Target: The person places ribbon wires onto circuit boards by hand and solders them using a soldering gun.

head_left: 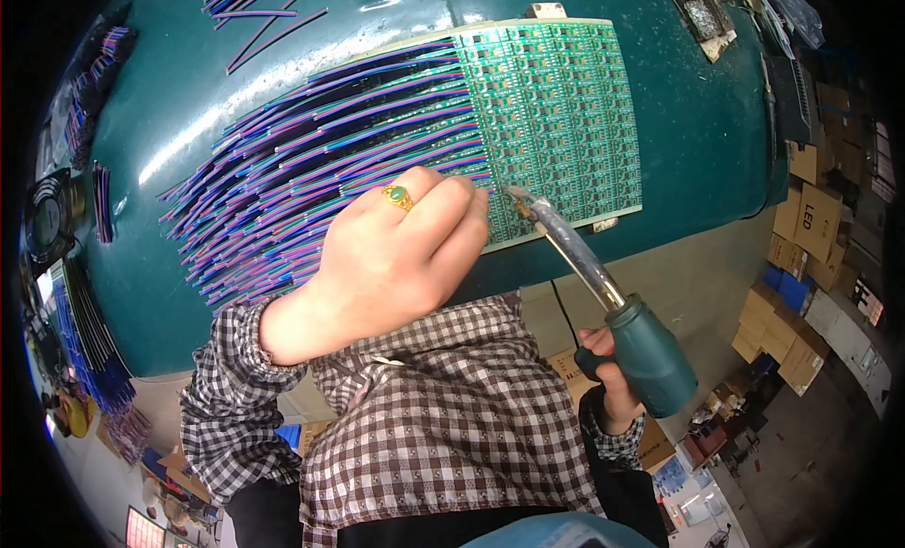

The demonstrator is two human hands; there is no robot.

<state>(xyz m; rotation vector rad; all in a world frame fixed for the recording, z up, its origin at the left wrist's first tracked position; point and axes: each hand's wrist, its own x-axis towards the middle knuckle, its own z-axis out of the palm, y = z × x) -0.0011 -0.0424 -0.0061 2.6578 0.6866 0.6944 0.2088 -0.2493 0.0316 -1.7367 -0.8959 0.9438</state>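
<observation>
In the head view, a large green panel of small printed circuit boards (556,105) is seen lying flat on a dark teal work table (716,143), near its front edge. Rows of thin purple, blue and red ribbon wires (330,171) are joined along the panel's left side and fan out leftward across the table.

The left hand (396,256), on which a gold ring with a green stone (398,196) is worn, is laid over the lower wires, with its fingers drawn together and curled down where the wires meet the lower left part of the panel. Whether a wire is pinched beneath them cannot be told, since the fingertips are hidden.

The right hand (608,374) is closed around the teal plastic handle of a soldering iron (603,294), held off the table's front edge. The iron's metal shaft is angled up and to the left, and its tip is placed at the panel's lower left area, just beside the left fingertips.

More loose bundles of the same coloured wires (255,11) are seen at the table's far left. Brown cardboard boxes (801,228) are stacked on the floor to the right.
</observation>
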